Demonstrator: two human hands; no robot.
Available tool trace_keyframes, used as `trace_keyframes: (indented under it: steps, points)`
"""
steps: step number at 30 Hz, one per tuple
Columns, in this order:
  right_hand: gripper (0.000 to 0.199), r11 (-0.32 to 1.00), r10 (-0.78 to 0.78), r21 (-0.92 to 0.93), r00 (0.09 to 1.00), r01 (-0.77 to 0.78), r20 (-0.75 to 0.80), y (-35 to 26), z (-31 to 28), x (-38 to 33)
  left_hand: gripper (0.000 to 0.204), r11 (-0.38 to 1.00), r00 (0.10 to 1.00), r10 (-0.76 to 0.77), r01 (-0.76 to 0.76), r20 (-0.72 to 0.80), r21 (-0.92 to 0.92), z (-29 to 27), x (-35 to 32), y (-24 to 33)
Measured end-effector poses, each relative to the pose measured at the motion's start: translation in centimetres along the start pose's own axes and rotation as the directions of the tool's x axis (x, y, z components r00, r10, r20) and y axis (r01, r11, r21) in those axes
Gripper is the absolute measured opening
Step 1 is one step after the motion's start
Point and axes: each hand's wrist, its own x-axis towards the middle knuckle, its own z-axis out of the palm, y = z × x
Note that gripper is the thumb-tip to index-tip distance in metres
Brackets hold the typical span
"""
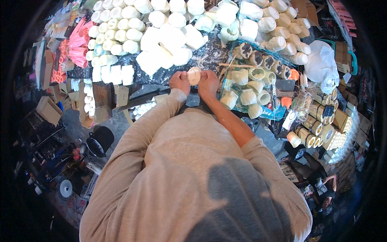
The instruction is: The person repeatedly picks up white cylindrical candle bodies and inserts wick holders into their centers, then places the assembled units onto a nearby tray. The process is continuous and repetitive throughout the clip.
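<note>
Between my two hands, at the near edge of the dark, wax-spattered table [197, 60], is a small round cream piece that looks like a wax candle [194, 76]. My left hand [179, 82] grips its left side, fingers curled in. From the other side my right hand [209, 84] closes on the same piece. The undersides of the fingers are hidden. Just beyond my left hand lies a heap of large white blocks [169, 42]. Hollow cream cups [255, 86] stand on a greenish sheet to the right of my right hand.
Rows of pale cylinders [121, 30] fill the far left, with pink tubes [82, 38] beside them. Dark-patterned cylinders [256, 58] and a white plastic bag [322, 64] are at right. A black bucket [100, 141] stands on the floor at left; another person [322, 191] is at lower right.
</note>
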Motion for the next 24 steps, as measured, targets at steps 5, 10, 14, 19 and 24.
trace_keyframes:
  steps: [5, 10, 14, 19, 24]
  points:
    - [0.012, 0.966, 0.165, -0.223, 0.978, -0.134, 0.126, 1.5, 1.0, 2.5, 0.033, 0.91, 0.961, 0.25, -0.276, 0.119, 0.309, 0.6, 2.7, -2.9]
    - [0.019, 0.962, 0.068, -0.269, 0.917, 0.045, 0.394, 4.2, 0.5, 4.5, 0.024, 0.824, 0.953, 0.282, -0.301, 0.114, 0.479, 1.9, 3.4, -5.3]
    - [0.022, 0.902, 0.045, -0.399, 0.883, 0.166, 0.468, 4.5, 0.2, 4.8, 0.02, 0.79, 0.951, 0.276, -0.308, 0.141, 0.53, 2.6, 3.2, -5.3]
    - [0.027, 0.934, -0.212, -0.177, 0.882, 0.309, 0.422, 4.5, -1.0, 3.6, 0.046, 0.92, 0.913, 0.372, -0.387, 0.167, 0.066, 1.0, 1.7, -4.6]
    - [0.04, 0.996, 0.081, -0.077, 0.833, -0.046, 0.547, 3.3, -2.3, 3.1, 0.098, 0.827, 0.79, 0.557, -0.498, 0.256, -0.262, -3.2, -2.4, -1.8]
